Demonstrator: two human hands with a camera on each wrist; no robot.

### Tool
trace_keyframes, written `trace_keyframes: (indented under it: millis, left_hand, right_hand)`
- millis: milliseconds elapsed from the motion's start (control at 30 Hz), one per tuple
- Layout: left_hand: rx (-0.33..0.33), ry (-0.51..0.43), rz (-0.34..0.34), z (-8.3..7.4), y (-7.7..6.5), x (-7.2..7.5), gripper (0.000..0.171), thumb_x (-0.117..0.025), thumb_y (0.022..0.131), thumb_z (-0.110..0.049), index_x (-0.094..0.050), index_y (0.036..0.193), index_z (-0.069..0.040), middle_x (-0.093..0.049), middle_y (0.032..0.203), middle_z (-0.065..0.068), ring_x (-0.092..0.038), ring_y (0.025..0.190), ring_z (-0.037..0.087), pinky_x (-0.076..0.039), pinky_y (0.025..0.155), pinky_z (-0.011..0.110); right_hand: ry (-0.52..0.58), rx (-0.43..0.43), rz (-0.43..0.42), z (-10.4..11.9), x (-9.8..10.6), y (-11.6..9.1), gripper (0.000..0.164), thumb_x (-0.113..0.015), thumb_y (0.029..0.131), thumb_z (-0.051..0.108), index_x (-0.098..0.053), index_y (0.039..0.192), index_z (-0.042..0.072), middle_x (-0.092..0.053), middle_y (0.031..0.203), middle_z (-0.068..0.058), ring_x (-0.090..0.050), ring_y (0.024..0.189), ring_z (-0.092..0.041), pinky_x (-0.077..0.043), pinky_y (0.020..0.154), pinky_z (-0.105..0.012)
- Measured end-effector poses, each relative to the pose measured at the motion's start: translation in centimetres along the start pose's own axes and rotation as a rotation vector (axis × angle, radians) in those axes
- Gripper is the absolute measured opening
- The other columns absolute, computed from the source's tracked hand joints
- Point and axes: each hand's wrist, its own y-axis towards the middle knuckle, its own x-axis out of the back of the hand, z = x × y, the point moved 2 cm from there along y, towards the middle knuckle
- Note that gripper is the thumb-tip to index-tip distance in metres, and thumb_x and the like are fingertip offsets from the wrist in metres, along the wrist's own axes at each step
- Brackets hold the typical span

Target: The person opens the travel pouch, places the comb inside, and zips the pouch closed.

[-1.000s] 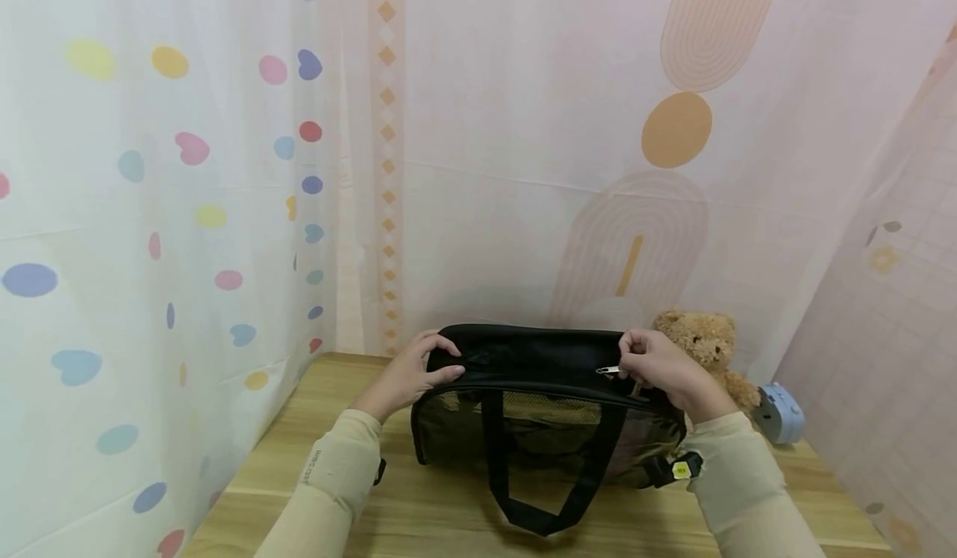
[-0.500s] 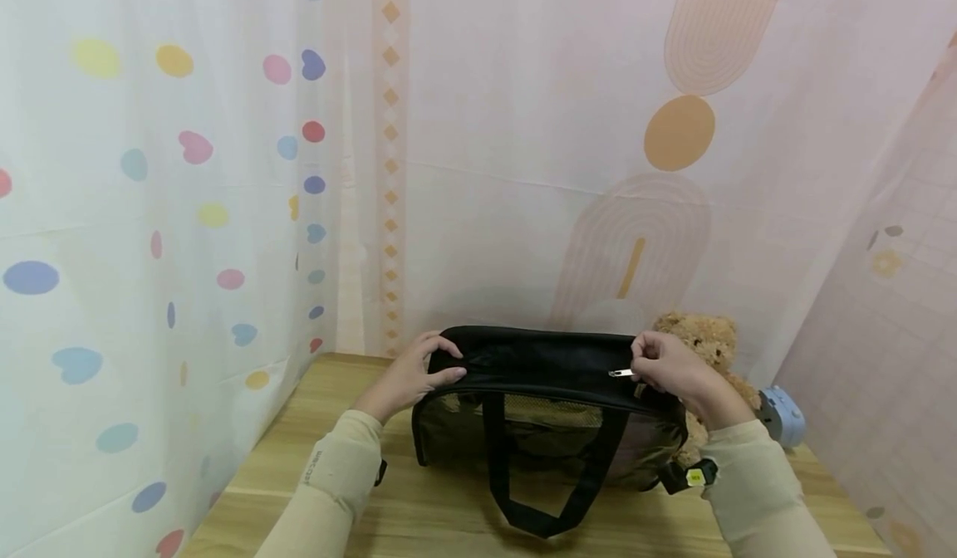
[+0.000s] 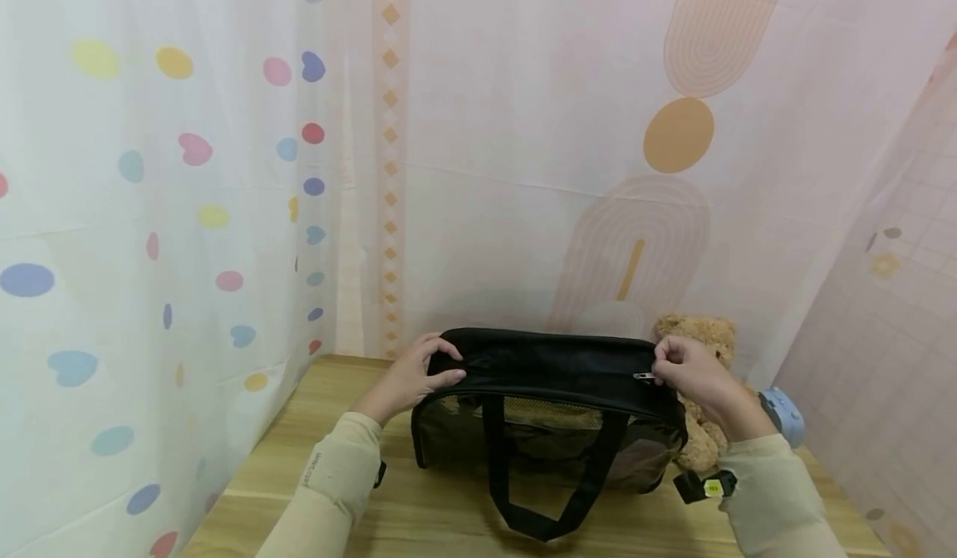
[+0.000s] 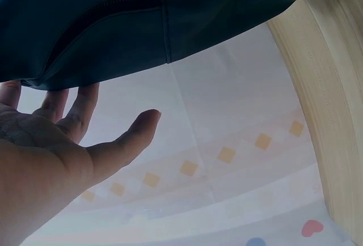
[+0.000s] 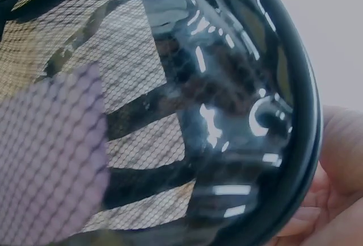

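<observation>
A black bag (image 3: 557,388) with clear and mesh panels stands on the table, its strap handle (image 3: 544,521) hanging in front. My left hand (image 3: 413,375) holds its upper left end, thumb and forefinger over the top. In the left wrist view, several fingers of the left hand (image 4: 51,132) touch the bag's end (image 4: 130,25), and one digit sticks out apart. At the top right my right hand (image 3: 691,374) pinches a silver zipper pull (image 3: 643,376). The right wrist view shows the clear panel (image 5: 210,104), with part of the right hand (image 5: 340,172) behind the bag's edge.
A brown teddy bear (image 3: 706,338) sits behind the right hand, partly hidden. Right of it is a light blue object (image 3: 783,415), partly covered by the forearm. Wooden table (image 3: 426,525) shows around the bag; patterned curtains (image 3: 486,126) hang behind and at the sides.
My right hand has moved to the right along the bag's top with the zipper pull, covering more of the teddy bear. The left hand stays at the bag's left end.
</observation>
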Motion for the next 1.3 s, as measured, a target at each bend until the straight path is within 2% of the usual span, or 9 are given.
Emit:
trace_keyframes:
  millis: [233, 533, 800, 967, 1100, 1300]
  left_hand:
    - [-0.001, 0.002, 0.0, -0.1, 0.0, 0.0, 0.022, -0.071, 0.098, -0.031, -0.065, 0.115, -0.018, -0.039, 0.154, 0.014, -0.034, 0.143, 0.042, -0.032, 0.112, 0.064]
    - [0.004, -0.006, -0.005, 0.1, -0.1, 0.2, 0.021, -0.07, 0.098, -0.03, -0.065, 0.114, -0.018, -0.04, 0.153, 0.013, -0.034, 0.143, 0.042, -0.031, 0.112, 0.064]
    - [0.009, 0.003, -0.003, 0.1, -0.2, 0.1, 0.022, -0.07, 0.098, -0.032, -0.065, 0.115, -0.018, -0.04, 0.153, 0.013, -0.035, 0.143, 0.041, -0.032, 0.112, 0.063]
    - [0.018, -0.016, -0.015, 0.2, -0.3, 0.1, 0.021, -0.07, 0.098, -0.03, -0.065, 0.114, -0.017, -0.039, 0.154, 0.013, -0.033, 0.144, 0.042, -0.03, 0.113, 0.064]
    - [0.016, -0.014, -0.025, 0.2, -0.3, 0.2, 0.02, -0.071, 0.097, -0.029, -0.065, 0.112, -0.017, -0.039, 0.154, 0.014, -0.032, 0.145, 0.042, -0.03, 0.114, 0.063]
    - [0.007, -0.04, -0.011, 0.3, -0.3, 0.0, 0.021, -0.071, 0.098, -0.03, -0.064, 0.112, -0.016, -0.04, 0.153, 0.013, -0.032, 0.146, 0.041, -0.03, 0.114, 0.062]
  right_hand:
    - [0.05, -0.008, -0.048, -1.2, 0.6, -0.5, 0.014, -0.049, 0.101, 0.005, -0.046, 0.087, 0.007, -0.056, 0.081, -0.004, -0.053, 0.071, -0.019, -0.039, 0.057, -0.03]
    - [0.09, 0.0, -0.11, -3.2, 1.9, -1.3, 0.016, -0.046, 0.101, 0.003, -0.043, 0.085, 0.007, -0.055, 0.081, -0.006, -0.041, 0.06, -0.014, -0.035, 0.052, -0.029]
    - [0.14, 0.02, -0.11, -3.4, 2.0, -1.7, 0.018, -0.045, 0.104, 0.006, -0.045, 0.086, 0.006, -0.047, 0.071, -0.002, -0.041, 0.058, -0.014, -0.036, 0.054, -0.03]
    - [0.113, 0.034, -0.138, -2.4, 1.6, -1.9, 0.011, -0.045, 0.105, 0.007, -0.05, 0.096, 0.003, -0.049, 0.074, -0.003, -0.044, 0.06, -0.016, -0.041, 0.057, -0.031]
    - [0.102, 0.057, -0.116, -1.8, 1.2, -1.9, 0.012, -0.046, 0.107, 0.01, -0.051, 0.106, -0.001, -0.049, 0.079, -0.004, -0.047, 0.065, -0.019, -0.043, 0.059, -0.031]
    - [0.186, 0.08, -0.056, -2.2, 0.7, -2.0, 0.027, -0.046, 0.111, 0.024, -0.053, 0.112, -0.002, -0.061, 0.086, -0.003, -0.05, 0.067, -0.017, -0.045, 0.061, -0.03]
